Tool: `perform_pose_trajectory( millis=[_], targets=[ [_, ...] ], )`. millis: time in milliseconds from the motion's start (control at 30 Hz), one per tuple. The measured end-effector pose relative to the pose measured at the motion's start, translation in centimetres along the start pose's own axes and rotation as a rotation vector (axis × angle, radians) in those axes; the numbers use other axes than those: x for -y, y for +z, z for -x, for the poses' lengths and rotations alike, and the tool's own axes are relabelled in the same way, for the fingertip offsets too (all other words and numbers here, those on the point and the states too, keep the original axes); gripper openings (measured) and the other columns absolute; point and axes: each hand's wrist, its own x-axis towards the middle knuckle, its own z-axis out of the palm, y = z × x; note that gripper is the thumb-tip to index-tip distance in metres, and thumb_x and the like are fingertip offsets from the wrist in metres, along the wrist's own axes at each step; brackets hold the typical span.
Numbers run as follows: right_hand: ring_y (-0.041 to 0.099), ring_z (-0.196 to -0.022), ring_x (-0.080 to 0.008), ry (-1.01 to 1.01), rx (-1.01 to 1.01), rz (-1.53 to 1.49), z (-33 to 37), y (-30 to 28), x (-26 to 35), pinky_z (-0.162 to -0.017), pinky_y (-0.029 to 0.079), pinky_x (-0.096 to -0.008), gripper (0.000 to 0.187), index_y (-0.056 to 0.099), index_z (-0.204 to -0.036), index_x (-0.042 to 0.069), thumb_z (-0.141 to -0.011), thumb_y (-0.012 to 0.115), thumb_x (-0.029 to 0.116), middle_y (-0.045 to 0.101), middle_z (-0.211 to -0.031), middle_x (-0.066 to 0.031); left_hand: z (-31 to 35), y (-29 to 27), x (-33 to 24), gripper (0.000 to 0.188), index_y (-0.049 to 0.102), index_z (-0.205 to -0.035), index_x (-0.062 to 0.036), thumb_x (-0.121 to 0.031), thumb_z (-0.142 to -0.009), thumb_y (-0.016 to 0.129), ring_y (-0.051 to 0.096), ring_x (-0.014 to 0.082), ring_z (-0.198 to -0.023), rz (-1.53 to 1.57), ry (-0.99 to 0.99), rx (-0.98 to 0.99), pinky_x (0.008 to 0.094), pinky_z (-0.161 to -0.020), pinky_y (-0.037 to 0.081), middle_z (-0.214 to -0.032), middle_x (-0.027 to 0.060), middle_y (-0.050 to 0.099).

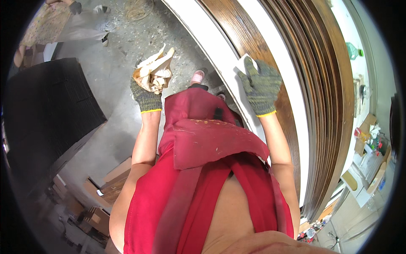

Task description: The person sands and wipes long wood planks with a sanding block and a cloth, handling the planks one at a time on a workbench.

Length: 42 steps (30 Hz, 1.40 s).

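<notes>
My left hand (146, 94), in a dark green knitted glove with a yellow cuff, is closed round a crumpled cream rag (154, 71) with brown stains. It hangs over the floor, apart from the boards. My right hand (262, 86) wears a matching glove and holds a small white pad (243, 64) against a dark brown wood-grain board (237, 21). Most of the pad is hidden under the fingers, so its exact kind does not show. White strips (270, 29) run along both sides of this board.
More brown boards (323, 97) stand in a row on the right, with a cluttered bench (368, 161) beyond. A big black box (50, 114) sits at left on the grey floor (114, 84). Another person's gloved hand (75, 7) shows at the far left.
</notes>
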Motion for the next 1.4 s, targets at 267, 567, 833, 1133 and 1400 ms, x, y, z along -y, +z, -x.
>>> perform_pose_trajectory(
  millis=[267,567,833,1133,1400],
  targets=[
    [0.058,-0.097,-0.0308,-0.126,0.023,0.079,-16.4,7.6,5.9,-0.080,0.043,-0.0489,0.044,0.063,-0.120,0.016,-0.088,0.061,0.047,0.062,-0.108,-0.0116,-3.4,-2.1,2.1,0.026,0.059,-0.114,0.0034,-0.015,-0.096,0.053,0.064,0.0182,-0.091,0.217,-0.179,0.047,0.0324,-0.079,0.054,-0.105,0.0093,0.066],
    [0.056,-0.088,-0.0317,-0.238,-0.027,0.052,-34.8,12.1,9.8,-0.072,0.043,-0.0476,0.033,0.066,-0.100,0.014,-0.081,0.066,0.040,0.062,-0.089,-0.0128,-7.3,-3.8,3.5,0.031,0.055,-0.118,0.0036,-0.020,-0.098,0.053,0.063,0.0282,-0.103,0.362,-0.343,-0.147,0.0395,-0.092,0.053,-0.116,0.0166,0.062],
    [0.061,-0.094,-0.0254,-0.234,0.182,0.196,-23.6,6.4,7.1,-0.073,0.045,-0.0422,0.043,0.062,-0.123,0.020,-0.088,0.065,0.045,0.063,-0.110,-0.0078,-11.7,-3.3,2.2,0.039,0.052,-0.125,0.0033,-0.025,-0.100,0.047,0.061,0.0292,-0.109,0.597,-0.360,-0.146,0.0413,-0.097,0.051,-0.124,0.0167,0.059],
    [0.062,-0.094,-0.0311,0.033,0.183,-0.139,-3.0,-2.3,3.9,-0.079,0.052,-0.0430,0.053,0.065,-0.123,0.010,-0.075,0.080,0.028,0.064,-0.106,-0.0151,-13.3,0.8,-4.0,0.033,0.060,-0.117,0.0020,-0.019,-0.091,0.060,0.065,0.0188,-0.084,-0.056,-0.239,0.250,0.0303,-0.069,0.053,-0.102,0.0125,0.067],
    [0.057,-0.115,-0.0221,1.052,-0.548,-0.740,7.4,-1.9,-2.0,-0.095,0.049,-0.0333,0.048,0.052,-0.138,0.000,-0.093,0.065,0.008,0.056,-0.135,-0.0126,0.9,20.4,-1.8,0.049,0.067,-0.120,-0.0162,-0.033,-0.076,0.078,0.063,0.0237,-0.105,-0.009,0.621,1.081,0.0481,-0.100,0.045,-0.106,0.0064,0.069]
  ],
)
